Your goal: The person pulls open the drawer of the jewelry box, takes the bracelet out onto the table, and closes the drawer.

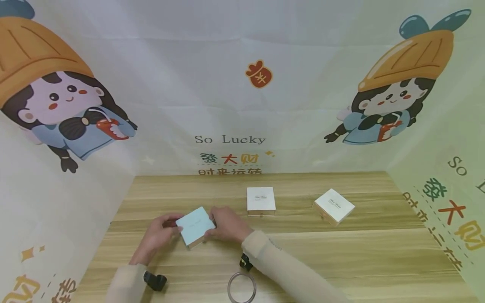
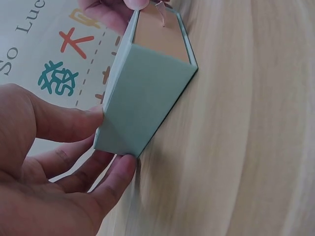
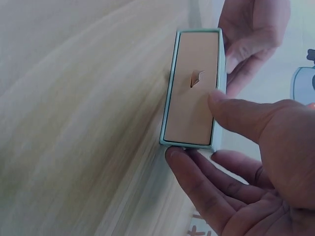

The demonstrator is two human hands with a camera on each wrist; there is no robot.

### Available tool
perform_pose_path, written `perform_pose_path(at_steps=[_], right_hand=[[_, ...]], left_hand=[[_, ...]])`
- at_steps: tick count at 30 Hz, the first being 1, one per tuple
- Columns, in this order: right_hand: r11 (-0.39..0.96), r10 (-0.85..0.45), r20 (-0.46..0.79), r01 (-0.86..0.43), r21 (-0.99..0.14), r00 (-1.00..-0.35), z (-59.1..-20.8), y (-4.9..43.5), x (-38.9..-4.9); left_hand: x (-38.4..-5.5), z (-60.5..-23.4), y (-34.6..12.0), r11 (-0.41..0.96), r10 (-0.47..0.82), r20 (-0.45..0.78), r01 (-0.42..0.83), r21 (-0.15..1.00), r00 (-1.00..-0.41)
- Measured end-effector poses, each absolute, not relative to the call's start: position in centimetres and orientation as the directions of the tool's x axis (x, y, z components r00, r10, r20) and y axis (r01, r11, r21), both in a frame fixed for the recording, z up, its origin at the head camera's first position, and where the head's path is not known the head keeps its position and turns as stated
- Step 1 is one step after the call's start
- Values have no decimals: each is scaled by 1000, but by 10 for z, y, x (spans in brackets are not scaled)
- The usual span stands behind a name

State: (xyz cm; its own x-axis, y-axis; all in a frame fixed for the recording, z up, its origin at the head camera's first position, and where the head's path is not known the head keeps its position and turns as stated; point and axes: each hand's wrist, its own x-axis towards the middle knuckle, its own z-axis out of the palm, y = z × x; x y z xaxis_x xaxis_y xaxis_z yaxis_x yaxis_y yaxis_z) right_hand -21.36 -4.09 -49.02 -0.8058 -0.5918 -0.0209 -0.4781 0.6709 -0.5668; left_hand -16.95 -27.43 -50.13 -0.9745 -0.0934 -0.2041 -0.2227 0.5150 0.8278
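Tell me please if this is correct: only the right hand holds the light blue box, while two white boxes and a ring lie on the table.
Not only the right hand: the left hand also grips the light blue box, as the left wrist view shows. The two white boxes and the ring do lie on the table.

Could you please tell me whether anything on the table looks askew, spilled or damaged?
Only the right-hand white box, turned at an angle while the other white box lies nearly square to the table. No spill or damage shows; the held light-blue box looks intact.
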Motion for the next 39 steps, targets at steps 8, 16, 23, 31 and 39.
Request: perform_pose_path(at_steps=[8,16,23,31,39], right_hand=[[680,-541,14,-447,-581,-841,-491,-48,-201],[703,-459,36,-388,-595,-887,-494,-57,-189],[682,-423,71,-369,-631,-903,-496,-63,-181],[673,-387,35,-308,-672,-922,-499,-64,-179],[661,-396,28,-307,-684,-918,-499,-63,-179]], left_hand=[[-179,-501,-279,529,-22,-211,-191,827,-977],[-196,-500,-285,534,52,-205,-147,833,-977],[-207,-503,-289,551,90,-200,-118,826,-976],[-210,-504,-289,552,95,-198,-114,826,-976],[-210,-505,-290,542,102,-194,-109,833,-976]])
